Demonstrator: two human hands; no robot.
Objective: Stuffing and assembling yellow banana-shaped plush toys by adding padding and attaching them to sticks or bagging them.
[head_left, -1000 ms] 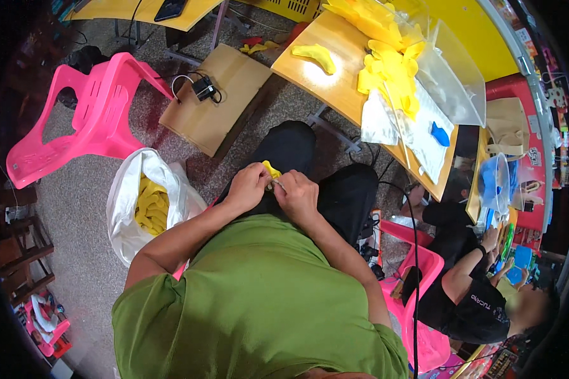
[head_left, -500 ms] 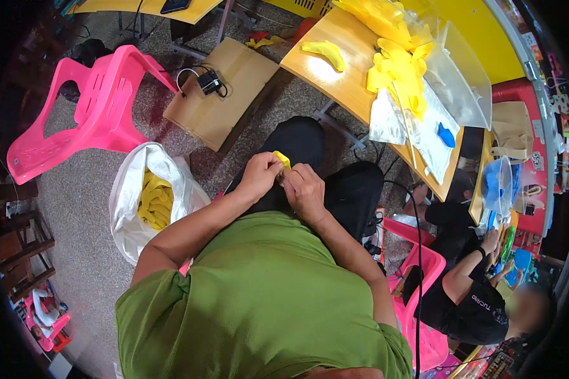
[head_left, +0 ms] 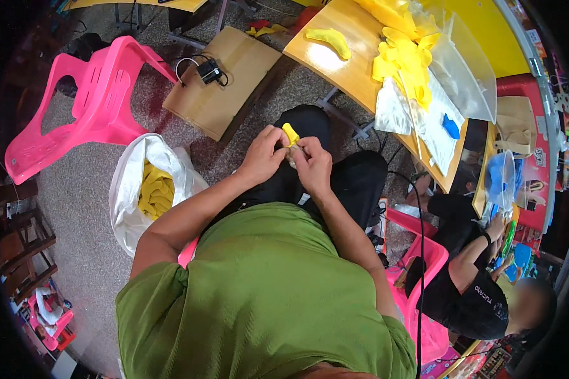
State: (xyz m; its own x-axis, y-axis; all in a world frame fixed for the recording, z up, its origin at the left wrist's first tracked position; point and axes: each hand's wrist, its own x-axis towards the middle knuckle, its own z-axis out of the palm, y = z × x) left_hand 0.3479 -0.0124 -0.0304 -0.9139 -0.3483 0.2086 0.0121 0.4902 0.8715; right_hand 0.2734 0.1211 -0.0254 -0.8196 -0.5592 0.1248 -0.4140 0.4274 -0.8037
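Observation:
Over my lap, my left hand (head_left: 263, 156) and my right hand (head_left: 313, 167) meet at a small yellow cloth piece (head_left: 290, 133). Fingers of both hands pinch its lower part, while its upper end sticks out between them. Something pale shows just below the yellow, too small to name. To the left, an open white sack (head_left: 125, 183) holds several similar yellow pieces (head_left: 156, 192). A plump yellow banana-shaped soft piece (head_left: 330, 42) lies by itself on the wooden table (head_left: 354, 66) ahead.
Yellow cloth pieces (head_left: 403, 63), clear plastic bin (head_left: 471, 69) and a blue piece (head_left: 450, 126) are on the table. A flat cardboard box (head_left: 212, 104) carries a black adapter (head_left: 208, 71). A pink chair (head_left: 101, 104) stands left; a seated person (head_left: 468, 278) works at right.
Both hands have moved slightly up and to the right, and more of the yellow piece shows between them. The fingers have shifted their hold on it.

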